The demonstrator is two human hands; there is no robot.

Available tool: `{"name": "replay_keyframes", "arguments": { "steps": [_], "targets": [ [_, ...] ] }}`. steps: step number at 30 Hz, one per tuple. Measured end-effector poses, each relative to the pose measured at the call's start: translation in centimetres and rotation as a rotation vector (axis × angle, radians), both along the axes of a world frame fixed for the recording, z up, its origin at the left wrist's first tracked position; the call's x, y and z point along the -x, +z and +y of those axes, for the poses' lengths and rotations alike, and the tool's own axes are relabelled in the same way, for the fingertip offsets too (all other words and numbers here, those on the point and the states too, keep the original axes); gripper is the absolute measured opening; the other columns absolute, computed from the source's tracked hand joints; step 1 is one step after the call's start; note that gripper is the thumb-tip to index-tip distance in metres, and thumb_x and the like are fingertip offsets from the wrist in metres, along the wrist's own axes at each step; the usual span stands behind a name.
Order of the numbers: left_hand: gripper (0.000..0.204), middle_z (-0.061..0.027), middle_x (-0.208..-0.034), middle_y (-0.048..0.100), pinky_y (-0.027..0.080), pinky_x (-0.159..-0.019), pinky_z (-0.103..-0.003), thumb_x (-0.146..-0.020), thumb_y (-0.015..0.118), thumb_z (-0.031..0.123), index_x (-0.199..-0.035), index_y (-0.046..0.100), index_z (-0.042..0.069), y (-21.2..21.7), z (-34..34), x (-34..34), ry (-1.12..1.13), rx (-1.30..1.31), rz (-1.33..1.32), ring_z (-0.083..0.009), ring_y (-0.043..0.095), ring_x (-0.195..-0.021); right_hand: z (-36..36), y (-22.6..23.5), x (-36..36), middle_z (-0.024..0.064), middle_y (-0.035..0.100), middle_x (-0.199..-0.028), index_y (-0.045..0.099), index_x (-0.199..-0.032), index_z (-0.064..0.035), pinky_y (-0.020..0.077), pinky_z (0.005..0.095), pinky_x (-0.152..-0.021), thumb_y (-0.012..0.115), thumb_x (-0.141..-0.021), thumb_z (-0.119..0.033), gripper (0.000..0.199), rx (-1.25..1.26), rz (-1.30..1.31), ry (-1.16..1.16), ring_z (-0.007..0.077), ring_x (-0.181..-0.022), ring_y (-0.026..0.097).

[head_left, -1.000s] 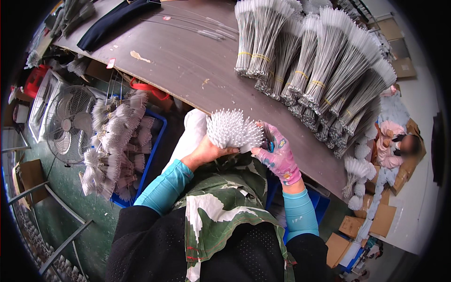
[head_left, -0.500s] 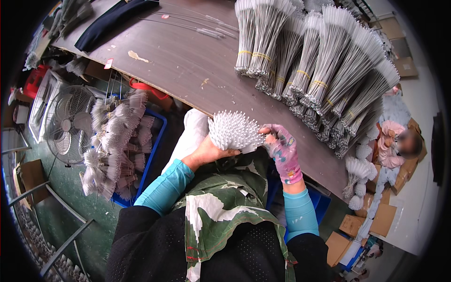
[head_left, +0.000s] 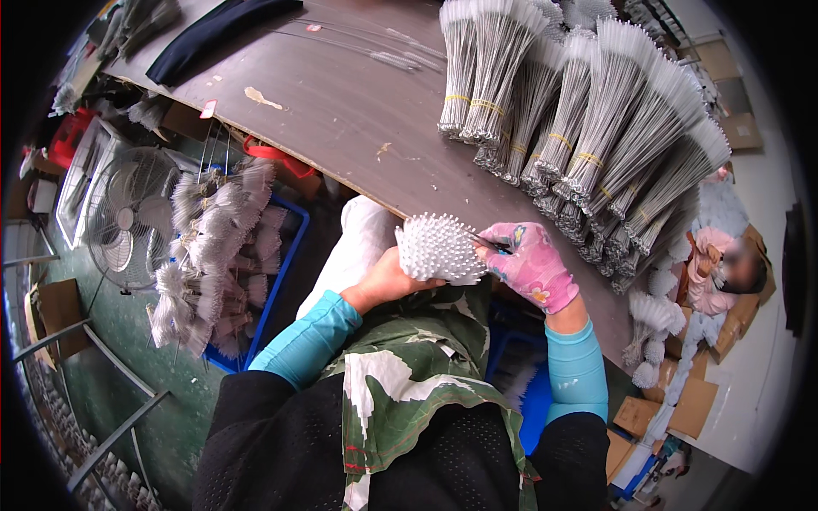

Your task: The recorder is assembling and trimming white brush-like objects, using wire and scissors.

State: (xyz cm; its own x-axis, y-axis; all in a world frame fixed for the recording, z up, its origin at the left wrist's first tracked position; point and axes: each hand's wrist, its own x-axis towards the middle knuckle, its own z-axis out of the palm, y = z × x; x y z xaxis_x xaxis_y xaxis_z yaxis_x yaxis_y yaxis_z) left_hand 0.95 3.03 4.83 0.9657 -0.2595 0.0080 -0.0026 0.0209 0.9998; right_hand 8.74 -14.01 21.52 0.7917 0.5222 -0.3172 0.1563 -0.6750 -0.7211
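My left hand (head_left: 388, 281) is closed around a bundle of white-bristled wire brushes (head_left: 441, 249), whose many tips face up toward me above my lap. The wire stems of this bundle are hidden beneath the bristles. In a pink floral glove with bare fingertips, my right hand (head_left: 535, 268) is at the bundle's right side. Its fingers are drawn together, with a small dark thing (head_left: 494, 247) at the fingertips, too small to name. Beyond my hands, banded bundles of similar brushes (head_left: 588, 128) lie heaped on the brown table (head_left: 341, 111).
A few loose brushes (head_left: 396, 60) and a dark cloth (head_left: 217, 38) lie on the table. At the left stand a fan (head_left: 128, 220) and a blue crate (head_left: 294, 255) with more brush bundles. A person in pink (head_left: 710, 264) sits among cardboard boxes at the far right.
My right hand has turned, showing the back of its glove, and a dark thing shows at its fingertips. My left hand still holds the bundle. The whole view has shifted slightly.
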Motion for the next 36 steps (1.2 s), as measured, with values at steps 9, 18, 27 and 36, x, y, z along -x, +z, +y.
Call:
{"name": "replay_keyframes", "arguments": {
  "steps": [9,18,27,36],
  "targets": [
    [0.046,-0.0084,-0.108,0.063,0.044,-0.090,-0.032,-0.072,0.076,0.018,-0.112,0.058,0.005,0.4,-0.3,0.4,0.024,-0.006,-0.076,-0.0197,0.059,-0.100,0.1,-1.9,2.3,0.0165,0.055,-0.090,0.053,-0.097,-0.0040,0.0451,0.0401,-0.074,0.063,-0.069,-0.004,0.030,0.149,-0.470,0.166,0.0351,-0.085,0.055],
    [0.041,-0.0063,-0.102,0.064,0.045,-0.087,-0.030,-0.072,0.076,0.012,-0.109,0.060,0.002,1.5,-0.2,-0.9,0.078,0.200,-0.018,-0.0137,0.057,-0.095,-0.2,1.9,3.6,0.0082,0.054,-0.077,0.054,-0.092,-0.0017,0.0442,0.0267,-0.061,0.052,-0.084,0.000,0.009,0.012,-0.718,-0.116,0.0150,-0.068,0.054],
    [0.044,-0.0065,-0.102,0.065,0.045,-0.087,-0.030,-0.069,0.078,0.013,-0.108,0.060,0.002,3.5,0.3,-0.3,0.101,0.183,0.029,-0.0145,0.059,-0.095,-0.7,0.6,1.2,-0.0002,0.059,-0.085,0.057,-0.098,-0.0007,0.0434,0.0194,-0.068,0.058,-0.086,-0.004,0.012,-0.475,0.023,-0.370,0.0059,-0.076,0.053],
    [0.041,-0.0056,-0.098,0.065,0.045,-0.084,-0.029,-0.069,0.077,0.012,-0.105,0.060,-0.001,7.5,-1.2,-1.0,0.012,0.226,0.096,-0.0133,0.058,-0.090,-1.5,3.1,1.1,-0.0004,0.061,-0.081,0.060,-0.097,-0.0015,0.0430,0.0187,-0.063,0.056,-0.089,-0.008,0.011,-0.598,-0.057,-0.434,0.0062,-0.071,0.054]
  ]
}}
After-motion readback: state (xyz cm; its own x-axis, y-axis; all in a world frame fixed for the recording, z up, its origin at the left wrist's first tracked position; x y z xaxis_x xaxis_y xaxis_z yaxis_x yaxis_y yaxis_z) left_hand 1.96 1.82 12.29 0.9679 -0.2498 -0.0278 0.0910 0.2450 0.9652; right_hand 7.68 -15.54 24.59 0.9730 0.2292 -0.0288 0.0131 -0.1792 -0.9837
